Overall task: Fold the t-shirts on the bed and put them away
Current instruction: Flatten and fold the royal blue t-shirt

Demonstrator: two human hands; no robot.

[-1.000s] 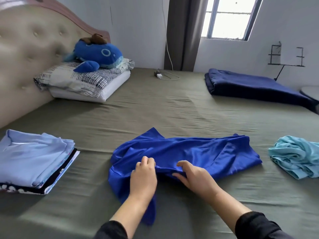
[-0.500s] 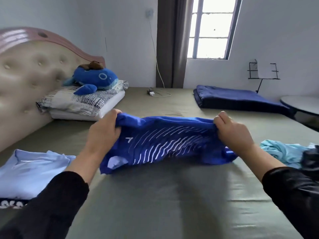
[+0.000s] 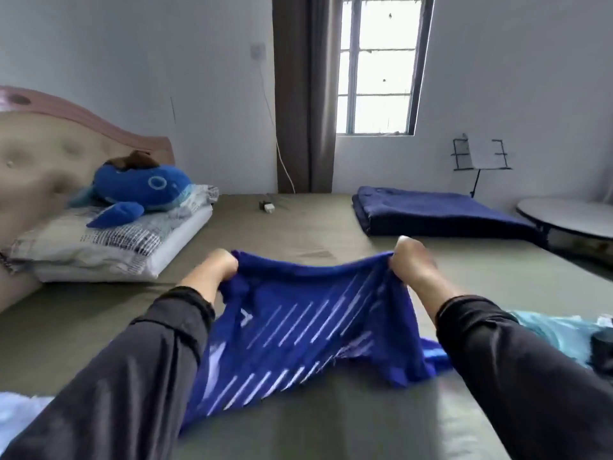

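Far left of the left hand, a pale blue stack (image 3: 16, 410) shows at the frame's edge, too blurred to tell its folds. Up and left of that hand, a plush whale (image 3: 139, 189) lies on a pillow (image 3: 99, 247) against the headboard (image 3: 36, 154). The left hand (image 3: 212, 272) has its grip closed on one upper corner of the blue shirt (image 3: 298, 330); the right hand (image 3: 414, 263) pinches the other corner. Between them the shirt hangs with white stripes showing, its lower edge touching the bed (image 3: 331, 426). Beyond the right hand lies a navy blanket (image 3: 438, 210). Right of the right sleeve (image 3: 517, 376), a crumpled teal shirt (image 3: 550, 330) rests on the bed.
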